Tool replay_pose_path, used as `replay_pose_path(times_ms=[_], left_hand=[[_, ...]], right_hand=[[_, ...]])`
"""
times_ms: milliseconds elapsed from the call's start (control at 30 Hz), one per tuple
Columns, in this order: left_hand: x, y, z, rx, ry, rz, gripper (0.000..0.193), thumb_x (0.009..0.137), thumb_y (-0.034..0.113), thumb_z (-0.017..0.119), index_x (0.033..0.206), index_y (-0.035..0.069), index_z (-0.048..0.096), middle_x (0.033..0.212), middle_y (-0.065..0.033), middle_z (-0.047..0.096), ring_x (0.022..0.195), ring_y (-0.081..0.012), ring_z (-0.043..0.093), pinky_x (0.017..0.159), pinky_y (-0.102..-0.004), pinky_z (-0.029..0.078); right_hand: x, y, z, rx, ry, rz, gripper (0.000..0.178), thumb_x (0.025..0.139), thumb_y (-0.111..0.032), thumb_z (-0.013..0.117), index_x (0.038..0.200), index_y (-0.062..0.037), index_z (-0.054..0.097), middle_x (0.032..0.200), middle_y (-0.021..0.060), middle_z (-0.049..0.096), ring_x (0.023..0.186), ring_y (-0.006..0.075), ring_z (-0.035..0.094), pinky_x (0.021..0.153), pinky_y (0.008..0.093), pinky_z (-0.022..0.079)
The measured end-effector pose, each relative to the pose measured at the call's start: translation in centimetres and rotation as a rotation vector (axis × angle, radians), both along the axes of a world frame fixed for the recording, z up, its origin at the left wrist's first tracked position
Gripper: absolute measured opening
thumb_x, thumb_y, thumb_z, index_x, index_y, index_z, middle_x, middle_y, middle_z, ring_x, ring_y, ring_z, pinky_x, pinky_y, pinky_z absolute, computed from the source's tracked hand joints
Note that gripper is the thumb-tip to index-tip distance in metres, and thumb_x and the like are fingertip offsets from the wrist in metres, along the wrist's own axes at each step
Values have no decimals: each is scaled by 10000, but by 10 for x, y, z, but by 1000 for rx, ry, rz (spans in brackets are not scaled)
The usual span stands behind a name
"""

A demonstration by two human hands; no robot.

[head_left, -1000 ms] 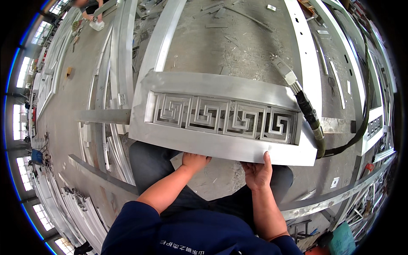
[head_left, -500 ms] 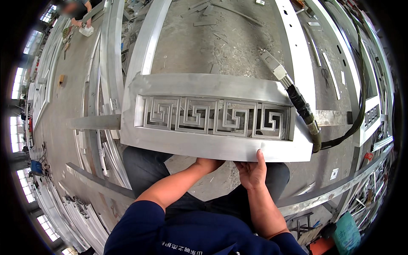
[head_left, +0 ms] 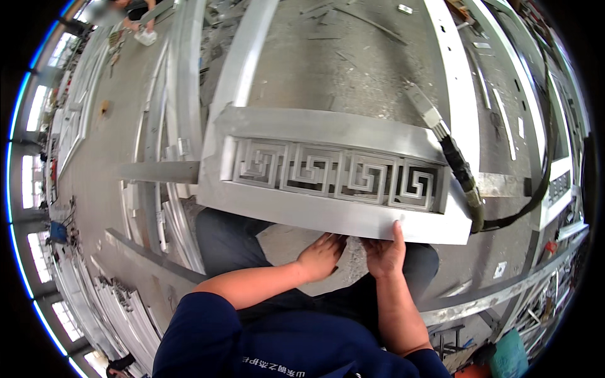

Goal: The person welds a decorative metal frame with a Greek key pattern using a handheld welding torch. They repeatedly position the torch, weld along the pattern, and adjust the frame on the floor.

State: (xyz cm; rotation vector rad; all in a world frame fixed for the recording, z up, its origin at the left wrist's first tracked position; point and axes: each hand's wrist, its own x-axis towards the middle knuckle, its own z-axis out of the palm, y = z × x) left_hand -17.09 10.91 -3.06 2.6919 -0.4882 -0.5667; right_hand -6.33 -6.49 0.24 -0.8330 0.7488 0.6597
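A silvery metal frame (head_left: 340, 216) lies across my knees' far side, its slot filled by a fretwork panel (head_left: 315, 169) of square spiral patterns. My right hand (head_left: 386, 255) grips the near edge of its lower rail, thumb up on the face and fingers under the edge, partly hidden. Just left of it, my left hand (head_left: 320, 257) is below the same rail with its fingers stretched out, holding nothing that shows. Whether its fingertips touch the rail I cannot tell. Over the frame's right end rests a torch-like tool (head_left: 455, 154) with a pale head and dark wrapped handle.
Long metal posts run away from the frame on the left (head_left: 249, 69) and right (head_left: 455, 82). A dark cable (head_left: 526, 201) curves off from the tool. Crossbars (head_left: 157, 171) adjoin both sides. Scrap strips litter the floor (head_left: 334, 75). Another person's hands (head_left: 144, 26) hold something white at far left.
My left hand has come out from beneath the lower rail, and its back and fingers now show. My right hand keeps its grip. The whole view has shifted and tilted slightly.
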Motion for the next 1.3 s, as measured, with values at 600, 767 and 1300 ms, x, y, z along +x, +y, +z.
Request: replay_pose_path(times_ms=[600,767,1300], left_hand=[[-61,96,69,-158,83,266,474,929,347,655,1252,0,629,1125,-151,692,1084,-321,643,1059,-427,426],[-67,98,65,-136,113,236,463,919,344,666,1231,5,635,1113,-147,692,1070,-317,647,1043,-415,434],[-41,113,7,359,-32,496,759,908,496,659,1443,-13,484,1439,-188,548,1338,-382,507,1153,-529,356]], right_hand=[[-2,-1,-5,-100,-29,-20,679,944,-616,622,1364,-88,547,1176,43,633,961,186,577,918,436,499],[1,12,7,-160,23,-111,631,952,-602,622,1313,-88,570,1089,18,645,842,169,566,831,400,506],[-2,-3,-4,-62,-15,-80,538,957,-582,619,1218,-113,629,994,-10,654,752,148,522,830,383,494]])
